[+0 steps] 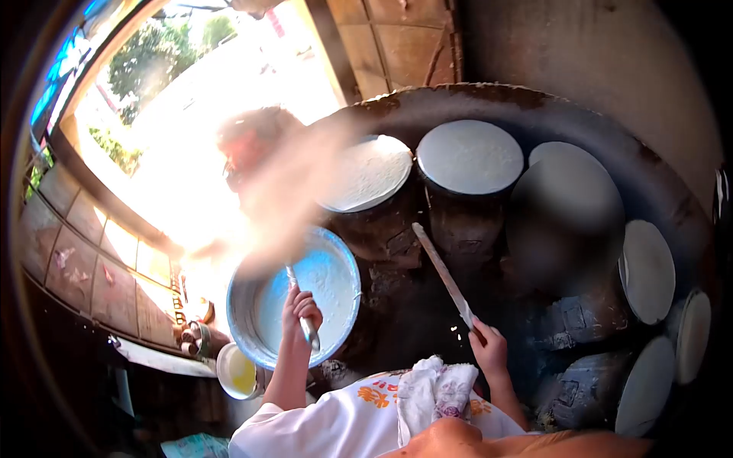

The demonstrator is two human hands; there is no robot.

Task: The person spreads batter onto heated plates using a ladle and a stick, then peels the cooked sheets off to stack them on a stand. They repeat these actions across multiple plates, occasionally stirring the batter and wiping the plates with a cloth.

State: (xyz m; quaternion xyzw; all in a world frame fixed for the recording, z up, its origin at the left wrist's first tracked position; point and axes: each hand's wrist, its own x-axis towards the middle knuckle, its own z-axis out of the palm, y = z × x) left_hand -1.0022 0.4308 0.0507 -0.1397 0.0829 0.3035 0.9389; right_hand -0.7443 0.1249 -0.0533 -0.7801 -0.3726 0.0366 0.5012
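Note:
My left hand (301,313) is closed round the metal handle of what looks like a ladle (309,333). Its head is lost in the pale batter or in the glare. Below that hand stands a wide blue-white basin (353,275) holding white batter (324,286). My right hand (489,347) grips the lower end of a long flat wooden stick (443,273), which slants up and leftward over the dark middle. Beyond the stick's tip, two round griddles carry pale sheets of batter, one upper left (374,172) and one at the back (469,156).
More round griddles curve along the right, including one (649,271) and another lower down (647,389). A dark curved rim (588,114) encloses them. A small container with yellow contents (238,372) stands beside the basin. Bright glare and blurred patches cover the upper left and part of the right.

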